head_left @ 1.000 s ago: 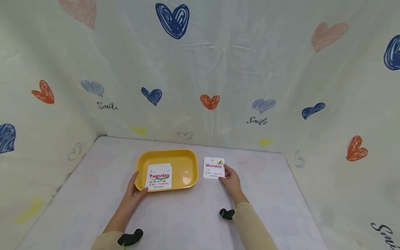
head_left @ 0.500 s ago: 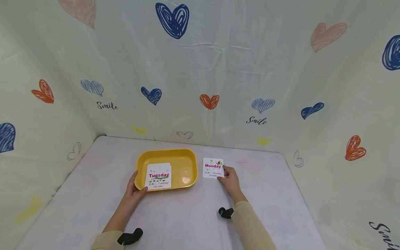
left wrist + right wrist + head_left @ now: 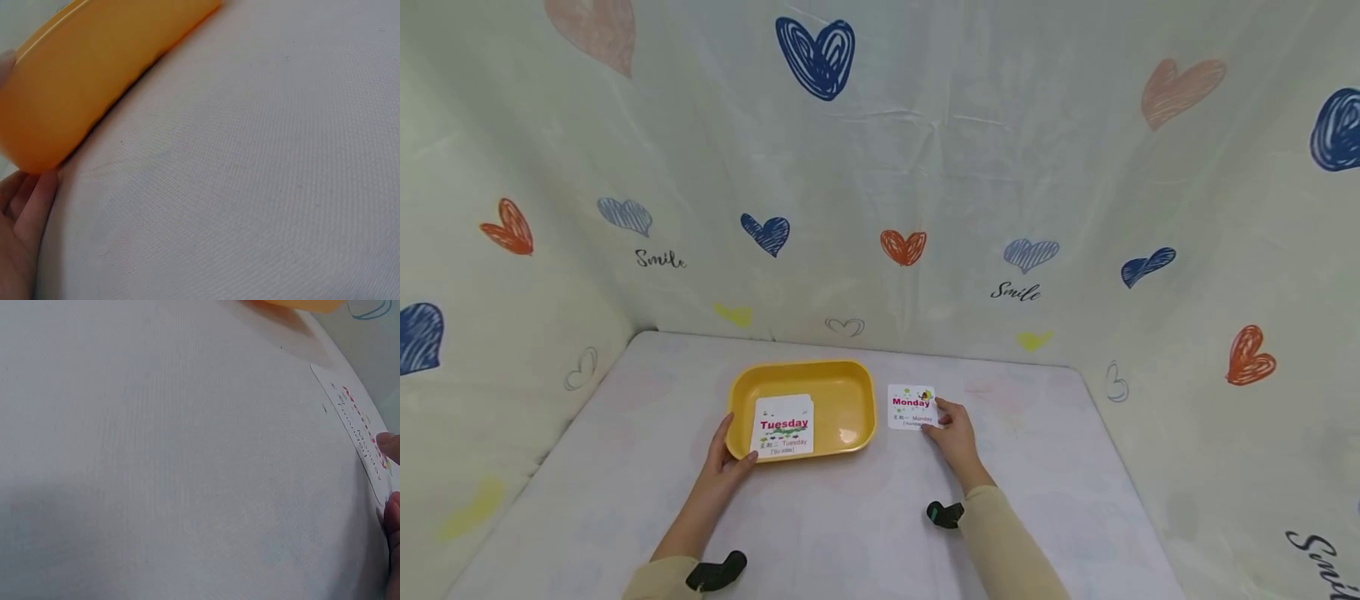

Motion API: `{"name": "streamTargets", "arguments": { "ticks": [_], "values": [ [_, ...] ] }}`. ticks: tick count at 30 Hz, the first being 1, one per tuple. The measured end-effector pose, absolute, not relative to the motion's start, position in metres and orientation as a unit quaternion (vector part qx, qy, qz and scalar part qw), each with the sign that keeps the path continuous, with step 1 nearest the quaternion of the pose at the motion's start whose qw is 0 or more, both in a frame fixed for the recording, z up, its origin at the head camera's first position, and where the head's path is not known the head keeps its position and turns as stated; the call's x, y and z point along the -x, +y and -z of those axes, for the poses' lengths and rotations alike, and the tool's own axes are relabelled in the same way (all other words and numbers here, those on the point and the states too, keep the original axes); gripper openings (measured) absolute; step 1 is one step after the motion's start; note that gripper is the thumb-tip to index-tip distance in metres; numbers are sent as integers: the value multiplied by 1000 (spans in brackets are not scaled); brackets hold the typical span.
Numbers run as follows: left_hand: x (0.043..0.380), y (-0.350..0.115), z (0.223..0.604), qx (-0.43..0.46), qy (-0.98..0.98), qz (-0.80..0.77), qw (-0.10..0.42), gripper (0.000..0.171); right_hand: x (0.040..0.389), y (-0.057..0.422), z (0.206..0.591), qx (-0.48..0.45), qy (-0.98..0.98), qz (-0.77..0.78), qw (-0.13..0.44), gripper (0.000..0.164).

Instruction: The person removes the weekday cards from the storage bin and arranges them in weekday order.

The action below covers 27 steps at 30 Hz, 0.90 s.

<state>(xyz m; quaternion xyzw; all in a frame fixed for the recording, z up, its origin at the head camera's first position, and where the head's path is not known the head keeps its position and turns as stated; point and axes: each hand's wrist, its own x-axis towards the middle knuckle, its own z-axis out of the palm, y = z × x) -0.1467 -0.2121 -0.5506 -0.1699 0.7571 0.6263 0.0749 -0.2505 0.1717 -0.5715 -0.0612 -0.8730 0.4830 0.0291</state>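
A yellow tray point(image 3: 844, 400) stands on the white-covered table with a white card reading "Tuesday" point(image 3: 784, 412) lying in its left half; another card's edge peeks out behind it. My left hand point(image 3: 718, 471) grips the tray's near left corner, thumb at the front rim and fingers along the left side. In the left wrist view, fingertips reach under the tray's outer wall point(image 3: 81, 81). To the right of the tray, my right hand point(image 3: 957, 437) holds the "Monday" card point(image 3: 912, 408) by its right edge. Seen from the right wrist, that card point(image 3: 350, 419) lies close over the tabletop.
A pale table cover point(image 3: 850, 533) spreads around the tray and card. Behind and at both sides hangs a white curtain point(image 3: 955, 167) printed with hearts and "Smile". Dark wrist cameras point(image 3: 718, 572) sit at both cuffs.
The far edge of the "Monday" card has dipped, so it looks flatter in the head view. The tray and left hand keep their place; the whole head view has shifted slightly.
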Motion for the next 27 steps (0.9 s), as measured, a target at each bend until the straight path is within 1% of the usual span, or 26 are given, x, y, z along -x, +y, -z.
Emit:
{"name": "streamTargets", "arguments": {
  "ticks": [4, 11, 14, 19, 24, 27],
  "values": [
    [144, -213, 552, 161, 762, -624, 66, 95, 246, 167, 568, 66, -843, -532, 34, 56],
    [147, -211, 551, 181, 753, -628, 75, 98, 238, 152, 552, 31, -803, -593, 54, 55],
    [148, -211, 550, 175, 755, -628, 74, 97, 234, 143, 543, 12, -788, -614, 54, 54],
    [147, -212, 547, 161, 756, -631, 64, 95, 228, 121, 524, -29, -750, -660, 35, 53],
    [151, -210, 546, 166, 756, -630, 65, 95, 217, 96, 502, -73, -729, -681, -10, 54],
    [153, -209, 544, 167, 757, -629, 68, 95, 208, 82, 487, -83, -727, -680, -33, 52]
  ]
}}
